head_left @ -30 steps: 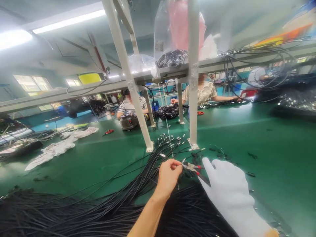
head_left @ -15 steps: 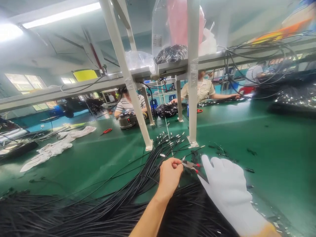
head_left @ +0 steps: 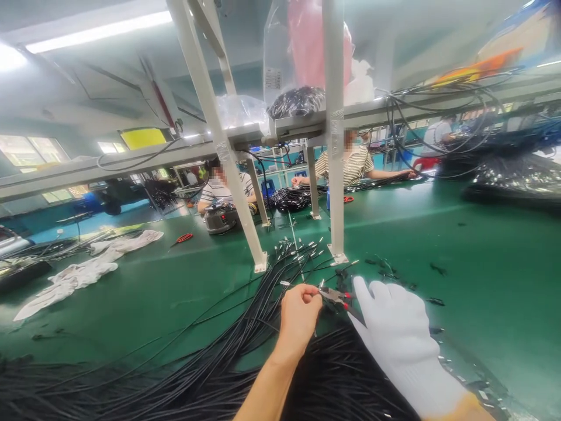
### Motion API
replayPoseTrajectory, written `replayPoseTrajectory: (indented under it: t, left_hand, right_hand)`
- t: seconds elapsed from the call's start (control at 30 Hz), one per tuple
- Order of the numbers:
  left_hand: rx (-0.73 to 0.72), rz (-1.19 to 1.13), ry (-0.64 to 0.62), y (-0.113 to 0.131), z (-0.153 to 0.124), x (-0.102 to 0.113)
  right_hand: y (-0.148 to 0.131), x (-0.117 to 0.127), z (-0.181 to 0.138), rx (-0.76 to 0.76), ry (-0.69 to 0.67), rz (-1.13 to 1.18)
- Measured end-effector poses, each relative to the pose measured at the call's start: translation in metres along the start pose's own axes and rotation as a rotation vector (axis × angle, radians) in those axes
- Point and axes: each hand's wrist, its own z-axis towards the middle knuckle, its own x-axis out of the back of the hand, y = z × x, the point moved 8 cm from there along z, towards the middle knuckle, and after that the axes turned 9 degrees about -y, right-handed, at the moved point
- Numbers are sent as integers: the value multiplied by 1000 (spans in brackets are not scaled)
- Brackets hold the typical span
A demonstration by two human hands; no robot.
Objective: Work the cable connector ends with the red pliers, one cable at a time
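My bare left hand (head_left: 299, 316) is closed in a pinch on a thin black cable end, just above a big pile of black cables (head_left: 210, 374) on the green table (head_left: 482, 263). My right hand (head_left: 397, 333), in a white glove, grips small red-handled cutters (head_left: 336, 296). The cutter tip meets the cable right at my left fingertips. More cable ends with metal tips (head_left: 298, 254) fan out beyond the hands.
White frame legs (head_left: 336, 175) (head_left: 228, 175) stand on the table just behind the hands. Cut black scraps (head_left: 433, 269) lie to the right. White cloths (head_left: 83, 269) and red scissors (head_left: 184, 238) lie to the left. Two people work at the far side.
The view has shifted slightly. Both hands stay together at the cable end, with the cutters still at my left fingertips.
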Motion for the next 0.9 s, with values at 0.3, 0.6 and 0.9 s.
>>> replayPoseTrajectory:
  t: [0.3, 0.6, 0.9]
  left_hand:
    - [-37, 18, 32, -3, 3, 4]
    - [-31, -86, 26, 3, 3, 5]
    - [-12, -198, -24, 5, 1, 6]
  right_hand:
    - [0, -4, 3, -37, -41, 42]
    - [1, -13, 1, -43, -53, 76]
    - [29, -22, 2, -138, -65, 133]
